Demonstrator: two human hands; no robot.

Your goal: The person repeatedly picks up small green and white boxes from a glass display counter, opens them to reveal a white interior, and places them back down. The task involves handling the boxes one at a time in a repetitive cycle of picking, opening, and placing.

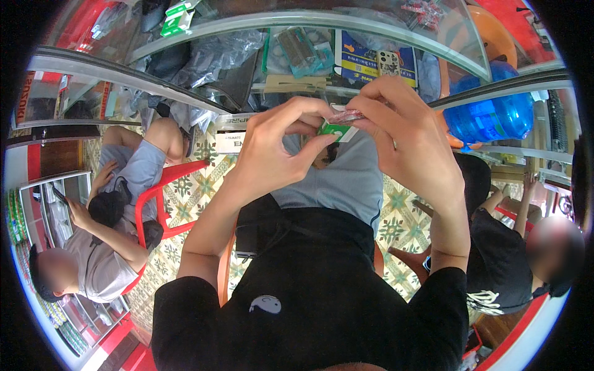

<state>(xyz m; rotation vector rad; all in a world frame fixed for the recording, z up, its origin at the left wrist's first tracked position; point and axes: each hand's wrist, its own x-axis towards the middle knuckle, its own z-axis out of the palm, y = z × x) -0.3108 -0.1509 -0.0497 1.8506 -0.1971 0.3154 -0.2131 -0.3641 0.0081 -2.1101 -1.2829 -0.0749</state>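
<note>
A small green and white carton (337, 132) is held upright in front of me, above my lap. My left hand (277, 147) grips its left side between thumb and fingers. At its top edge my right hand (405, 130) pinches a small clear plastic packet with reddish contents (346, 115). Whether the packet is partly inside the carton or only against it I cannot tell. The right fingertips also come close to the carton's right side. Just left of my left hand lies a white box with dark print (230, 143).
A glass display case (247, 26) spans the front, holding plastic bags (216, 59), a patterned phone case (388, 62) and a blue-yellow sheet (356, 68). A blue water jug (495, 117) stands at right. One person sits at left by a red chair (148, 207), another at right.
</note>
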